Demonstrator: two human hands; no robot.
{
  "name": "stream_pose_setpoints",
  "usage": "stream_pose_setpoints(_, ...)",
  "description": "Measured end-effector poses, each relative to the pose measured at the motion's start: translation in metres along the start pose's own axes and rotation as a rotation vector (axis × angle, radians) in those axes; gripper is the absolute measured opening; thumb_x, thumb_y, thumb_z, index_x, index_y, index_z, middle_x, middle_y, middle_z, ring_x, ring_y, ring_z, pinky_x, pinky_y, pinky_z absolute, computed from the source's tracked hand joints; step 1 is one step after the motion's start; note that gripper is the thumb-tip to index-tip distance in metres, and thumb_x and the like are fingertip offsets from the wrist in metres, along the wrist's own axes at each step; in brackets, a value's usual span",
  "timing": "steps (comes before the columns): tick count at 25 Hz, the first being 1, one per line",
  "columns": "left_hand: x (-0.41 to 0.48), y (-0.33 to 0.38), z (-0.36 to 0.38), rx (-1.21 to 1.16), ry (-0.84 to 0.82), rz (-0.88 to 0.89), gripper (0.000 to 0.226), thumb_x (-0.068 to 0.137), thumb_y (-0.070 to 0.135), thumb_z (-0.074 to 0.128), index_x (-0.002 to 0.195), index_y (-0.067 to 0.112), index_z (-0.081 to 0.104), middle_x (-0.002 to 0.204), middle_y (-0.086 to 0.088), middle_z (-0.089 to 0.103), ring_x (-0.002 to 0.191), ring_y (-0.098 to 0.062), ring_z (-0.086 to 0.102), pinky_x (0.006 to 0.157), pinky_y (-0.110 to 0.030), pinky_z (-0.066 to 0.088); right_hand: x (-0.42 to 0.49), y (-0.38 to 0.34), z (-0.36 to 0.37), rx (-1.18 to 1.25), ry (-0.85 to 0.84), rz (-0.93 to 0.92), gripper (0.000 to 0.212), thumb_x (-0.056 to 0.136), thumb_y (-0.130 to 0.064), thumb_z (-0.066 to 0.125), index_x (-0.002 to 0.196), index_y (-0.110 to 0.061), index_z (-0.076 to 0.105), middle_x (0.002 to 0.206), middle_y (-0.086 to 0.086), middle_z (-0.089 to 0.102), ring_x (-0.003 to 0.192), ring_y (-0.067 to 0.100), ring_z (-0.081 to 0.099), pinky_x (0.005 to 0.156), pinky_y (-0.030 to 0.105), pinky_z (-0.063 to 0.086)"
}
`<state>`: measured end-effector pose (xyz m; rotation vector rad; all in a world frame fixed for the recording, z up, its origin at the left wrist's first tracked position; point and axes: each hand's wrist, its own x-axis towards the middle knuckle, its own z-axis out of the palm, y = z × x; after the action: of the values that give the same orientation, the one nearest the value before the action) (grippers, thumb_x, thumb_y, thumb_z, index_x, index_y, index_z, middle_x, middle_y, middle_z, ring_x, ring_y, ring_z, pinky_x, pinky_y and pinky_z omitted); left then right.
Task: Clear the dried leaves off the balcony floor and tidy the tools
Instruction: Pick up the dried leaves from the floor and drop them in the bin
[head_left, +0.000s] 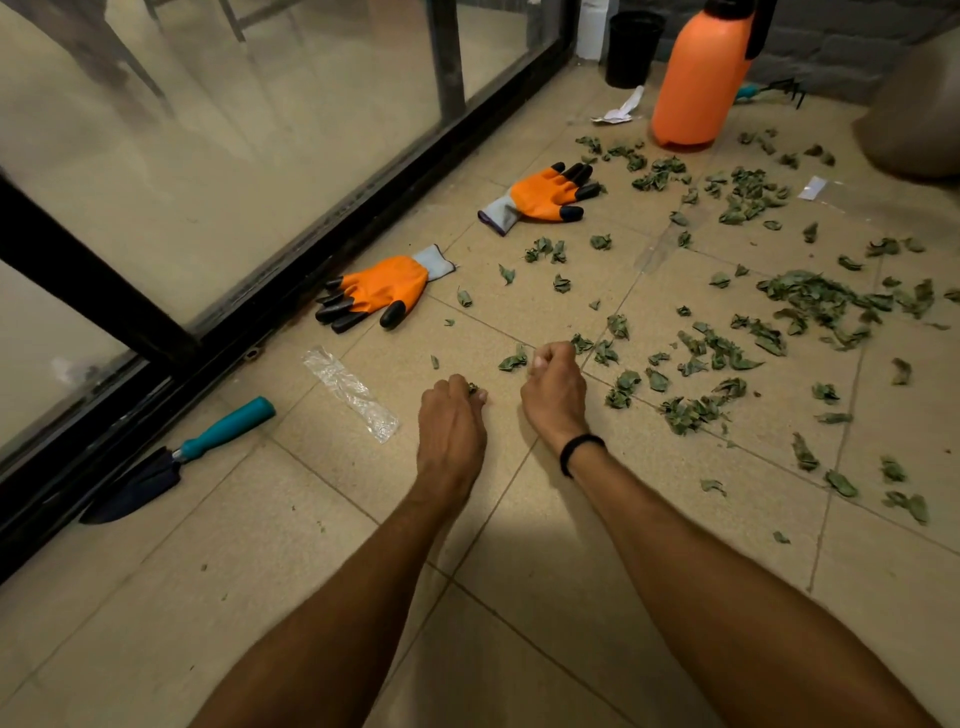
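Pinching a dried leaf (473, 388) at its fingertips (482, 396), the left hand (451, 415) sits low over the floor (332, 582). Right hand (553, 384) curled beside loose leaves (513, 360); contents cannot be told.

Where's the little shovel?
In the head view, the little shovel lies on the floor at lower left, along the black window frame, left of the clear plastic wrapper.

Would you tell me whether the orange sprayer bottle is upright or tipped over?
Upright: the orange sprayer bottle stands on its base on the floor.
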<state>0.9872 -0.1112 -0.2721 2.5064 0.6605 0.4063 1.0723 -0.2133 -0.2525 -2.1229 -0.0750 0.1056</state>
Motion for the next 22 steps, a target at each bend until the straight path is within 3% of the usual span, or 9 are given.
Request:
stream_pose_setpoints(2, 0.003, 0.001, -0.004, -0.256, 0.080, -0.180, 0.020, 0.106, 0.032, 0.037, 0.097, 0.021, 0.050, 0.088, 0.001, 0.056, 0.081, -0.017, 0.054, 0.072, -0.041, 0.051, 0.010, -0.003, 0.008, -0.195, -0.088, -0.137, 0.019, 0.102, -0.019, 0.045, 0.118, -0.012, 0.049, 0.115, 0.010, 0.053, 0.108, 0.026, 0.050, 0.089, 0.037, 0.044)
stream_pose_setpoints(4, 0.013, -0.001, -0.011, -0.441, 0.118, -0.399, 0.017, 0.106, 0.024, 0.037, 0.103, 0.018, 0.052, 0.092, -0.001, 0.060, 0.083, -0.019, 0.060, 0.078, -0.047, 0.055, 0.011, 0.001, 0.020, -0.432, -0.098, -0.313, 0.027, 0.102, -0.030, 0.048, 0.118, -0.009, 0.051, 0.114, 0.012, 0.050, 0.104, 0.027, 0.046, 0.090, 0.039, 0.042)
stream_pose_setpoints(7, 0.030, -0.005, -0.022, -0.302, 0.176, -0.384, 0.018, 0.100, 0.011, 0.039, 0.108, 0.011, 0.055, 0.094, -0.005, 0.061, 0.085, -0.022, 0.059, 0.078, -0.043, 0.053, 0.008, 0.007, 0.025, -0.514, -0.011, -0.424, 0.018, 0.101, -0.018, 0.045, 0.106, -0.004, 0.055, 0.103, 0.014, 0.054, 0.094, 0.028, 0.049, 0.083, 0.039, 0.044)
stream_pose_setpoints(11, 0.042, -0.012, -0.017, -0.026, 0.160, -0.213, 0.023, 0.099, 0.024, 0.037, 0.086, 0.012, 0.052, 0.080, -0.008, 0.056, 0.072, -0.021, 0.049, 0.069, -0.039, 0.045, 0.015, -0.005, 0.011, 0.114, 0.048, 0.077, 0.022, 0.099, -0.016, 0.038, 0.094, -0.008, 0.059, 0.087, 0.003, 0.058, 0.081, 0.019, 0.052, 0.062, 0.029, 0.037)
stream_pose_setpoints(13, 0.049, -0.013, -0.012, 0.071, 0.142, -0.231, 0.043, 0.104, 0.042, 0.030, 0.086, 0.013, 0.056, 0.079, -0.007, 0.058, 0.072, -0.021, 0.051, 0.069, -0.039, 0.048, 0.027, -0.013, 0.004, 0.360, 0.054, 0.306, 0.022, 0.093, -0.013, 0.042, 0.090, -0.009, 0.064, 0.081, 0.003, 0.060, 0.074, 0.018, 0.052, 0.055, 0.027, 0.037)
stream_pose_setpoints(15, 0.051, -0.011, -0.008, 0.175, 0.125, -0.257, 0.051, 0.105, 0.051, 0.027, 0.093, 0.013, 0.060, 0.084, -0.007, 0.060, 0.077, -0.022, 0.053, 0.071, -0.040, 0.051, 0.038, -0.023, 0.000, 0.454, 0.012, 0.398, 0.022, 0.092, -0.018, 0.046, 0.091, -0.010, 0.066, 0.080, 0.003, 0.059, 0.070, 0.018, 0.050, 0.053, 0.026, 0.035)
stream_pose_setpoints(19, 0.047, -0.009, 0.004, 0.209, 0.128, -0.265, 0.028, 0.104, 0.032, 0.037, 0.122, 0.014, 0.049, 0.099, -0.006, 0.060, 0.084, -0.022, 0.052, 0.076, -0.041, 0.050, 0.055, -0.038, 0.019, 0.128, -0.130, 0.113, 0.035, 0.097, -0.042, 0.056, 0.114, -0.012, 0.059, 0.101, 0.002, 0.063, 0.092, 0.019, 0.058, 0.072, 0.026, 0.042)
stream_pose_setpoints(22, 0.051, -0.008, 0.004, 0.213, 0.092, -0.305, 0.019, 0.104, 0.030, 0.037, 0.112, 0.018, 0.049, 0.098, -0.004, 0.056, 0.083, -0.019, 0.048, 0.076, -0.038, 0.048, 0.082, -0.049, 0.049, -0.054, -0.231, -0.098, 0.060, 0.092, -0.047, 0.062, 0.138, -0.012, 0.044, 0.134, 0.014, 0.054, 0.123, 0.029, 0.051, 0.095, 0.034, 0.043)
